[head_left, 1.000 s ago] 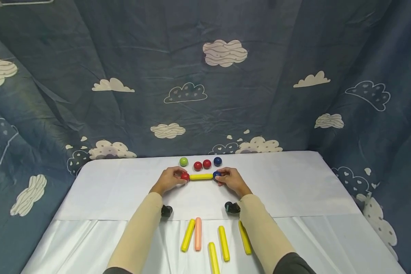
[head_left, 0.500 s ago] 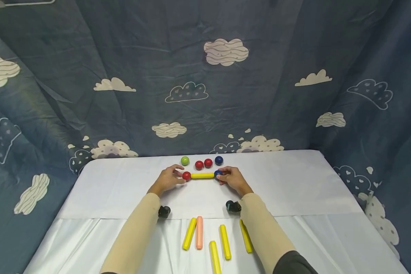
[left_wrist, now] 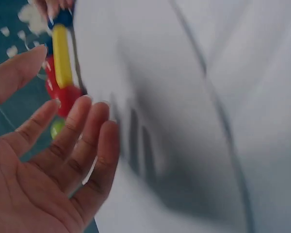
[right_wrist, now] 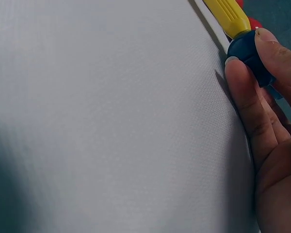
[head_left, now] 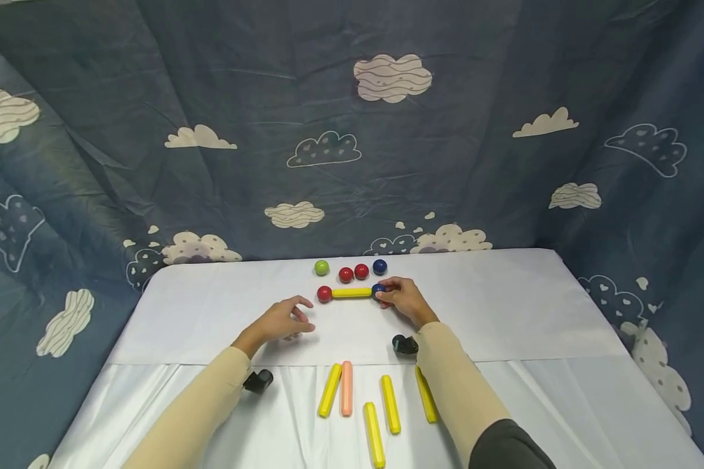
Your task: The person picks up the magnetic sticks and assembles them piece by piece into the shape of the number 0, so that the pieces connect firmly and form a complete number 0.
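Note:
A yellow rod (head_left: 352, 293) has a red ball (head_left: 324, 294) at its left end and a blue ball (right_wrist: 247, 51) at its right end. My right hand (head_left: 406, 299) pinches that blue ball between thumb and fingers. My left hand (head_left: 280, 320) is off the red ball, in front and to the left of it, holding nothing. In the left wrist view its fingers (left_wrist: 94, 145) are spread and loosely bent over the white cloth.
Behind the rod lie a green ball (head_left: 321, 268), two red balls (head_left: 353, 273) and another blue ball (head_left: 379, 266). Nearer me are several yellow rods (head_left: 390, 404) and one pink rod (head_left: 347, 389). A dark cloud-print curtain (head_left: 322, 189) hangs behind the white-covered table (head_left: 504, 312).
My left hand has let go of the red ball and drawn back toward me and to the left. The right hand still holds the blue ball. The view has tilted slightly.

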### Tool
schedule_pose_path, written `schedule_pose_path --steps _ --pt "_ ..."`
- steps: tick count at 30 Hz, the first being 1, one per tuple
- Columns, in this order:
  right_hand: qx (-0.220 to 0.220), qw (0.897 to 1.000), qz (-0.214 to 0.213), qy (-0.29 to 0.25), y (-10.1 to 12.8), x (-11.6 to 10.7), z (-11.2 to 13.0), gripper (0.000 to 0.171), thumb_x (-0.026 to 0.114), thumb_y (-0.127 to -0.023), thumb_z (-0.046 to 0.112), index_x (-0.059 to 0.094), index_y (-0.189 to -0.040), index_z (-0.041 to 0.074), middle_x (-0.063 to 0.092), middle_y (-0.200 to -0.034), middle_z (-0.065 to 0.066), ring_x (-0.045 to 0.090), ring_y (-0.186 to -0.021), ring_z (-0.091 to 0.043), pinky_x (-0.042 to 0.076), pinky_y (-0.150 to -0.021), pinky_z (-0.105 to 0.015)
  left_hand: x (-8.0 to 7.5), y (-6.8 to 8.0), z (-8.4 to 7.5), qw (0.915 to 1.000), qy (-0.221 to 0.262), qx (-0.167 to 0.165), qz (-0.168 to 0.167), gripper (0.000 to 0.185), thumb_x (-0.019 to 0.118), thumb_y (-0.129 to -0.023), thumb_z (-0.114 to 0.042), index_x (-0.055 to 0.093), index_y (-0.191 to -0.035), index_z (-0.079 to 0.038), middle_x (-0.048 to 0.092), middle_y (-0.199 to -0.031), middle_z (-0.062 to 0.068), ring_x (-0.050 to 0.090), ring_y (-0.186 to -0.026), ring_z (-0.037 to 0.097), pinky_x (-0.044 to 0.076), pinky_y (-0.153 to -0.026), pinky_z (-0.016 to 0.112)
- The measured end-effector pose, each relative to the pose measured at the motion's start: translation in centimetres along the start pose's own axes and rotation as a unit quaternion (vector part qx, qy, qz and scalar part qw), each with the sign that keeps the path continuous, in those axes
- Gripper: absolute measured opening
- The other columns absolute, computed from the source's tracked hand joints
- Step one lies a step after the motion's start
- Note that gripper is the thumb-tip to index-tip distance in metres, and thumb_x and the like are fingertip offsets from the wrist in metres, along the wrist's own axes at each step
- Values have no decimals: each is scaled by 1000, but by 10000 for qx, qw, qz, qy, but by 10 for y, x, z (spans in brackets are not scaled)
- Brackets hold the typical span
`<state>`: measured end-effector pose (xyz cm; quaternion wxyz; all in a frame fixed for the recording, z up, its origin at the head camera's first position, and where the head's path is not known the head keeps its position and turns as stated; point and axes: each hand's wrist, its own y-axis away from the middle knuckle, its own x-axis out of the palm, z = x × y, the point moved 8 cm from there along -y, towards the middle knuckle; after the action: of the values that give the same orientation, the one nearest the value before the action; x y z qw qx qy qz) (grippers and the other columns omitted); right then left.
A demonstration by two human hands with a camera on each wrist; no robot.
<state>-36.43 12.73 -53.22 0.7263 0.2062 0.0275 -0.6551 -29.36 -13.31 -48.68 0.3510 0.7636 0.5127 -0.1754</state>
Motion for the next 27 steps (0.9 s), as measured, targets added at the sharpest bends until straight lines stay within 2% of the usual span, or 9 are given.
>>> schedule_pose_path --steps 5,8,14,22,27 --pt "-30 10000 67 -36 1 3 0 35 70 -87 5 60 -121 -1 59 -104 -16 61 -73 -17 54 -69 -25 17 24 -9 9986 449 88 266 46 75 -84 -19 57 -125 -10 62 -95 4 62 -74 20 53 -64 33" --pt "-55 9999 120 -63 2 3 0 35 69 -88 4 60 -122 -2 59 -105 -17 61 -73 -16 54 -70 -25 26 36 -13 9982 469 131 346 45 76 -83 -20 57 -123 -9 61 -93 4 61 -72 20 51 -63 32" --pt "-106 9998 104 -105 -1 0 2 37 69 -87 3 60 -122 -2 59 -106 -18 61 -75 -18 54 -70 -26 45 56 -19 9994 -17 307 158 43 78 -80 -21 58 -116 -9 59 -84 1 56 -62 16 46 -55 29" --pt "-39 9999 161 -31 -2 -2 2 38 69 -88 4 58 -123 -2 59 -107 -18 61 -75 -18 54 -70 -26 69 76 -26 9968 -86 782 -148 44 80 -79 -23 59 -117 -12 60 -88 -3 50 -63 11 42 -57 27" --pt "-47 9997 226 -25 -3 -1 0 39 69 -88 5 57 -125 -2 58 -108 -18 61 -76 -18 54 -71 -26 80 83 -25 9962 -92 816 -284 50 82 -76 -24 58 -118 -11 59 -89 -1 50 -64 10 43 -57 26"
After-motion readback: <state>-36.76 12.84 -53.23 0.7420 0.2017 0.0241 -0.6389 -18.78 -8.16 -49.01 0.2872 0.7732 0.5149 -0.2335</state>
